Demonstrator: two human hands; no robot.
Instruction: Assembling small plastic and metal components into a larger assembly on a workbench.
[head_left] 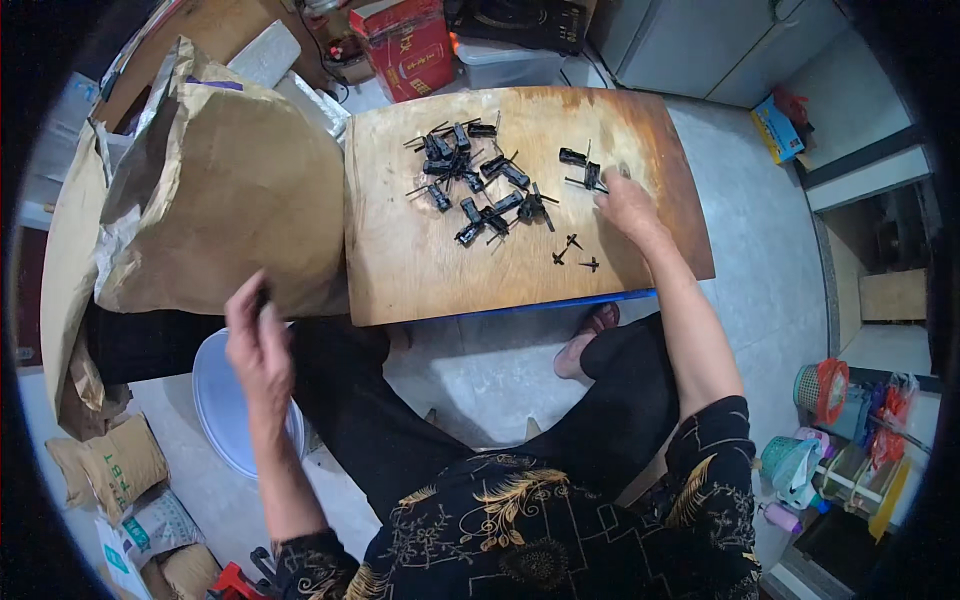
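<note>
My right hand (pixel 628 207) is at the right side of the wooden table, fingers curled at a black plastic part (pixel 592 175) with thin rods; its fingertips are partly hidden. Another black part (pixel 572 156) lies just left of it. My left hand (pixel 258 345) is raised off the table, beside a large brown paper sack, with a small dark piece (pixel 263 297) pinched between thumb and fingers. A loose pile of black plastic parts (pixel 465 175) with thin rods covers the table's middle. Several small black cross-shaped pieces (pixel 573 242) lie nearer the front edge.
The wooden tabletop (pixel 400 280) has a worn right corner. A brown paper sack (pixel 230 200) stands against its left side. Below my left arm is a pale blue-white tub (pixel 225 410). A red box (pixel 403 50) and a clear plastic bin (pixel 510 68) sit behind the table.
</note>
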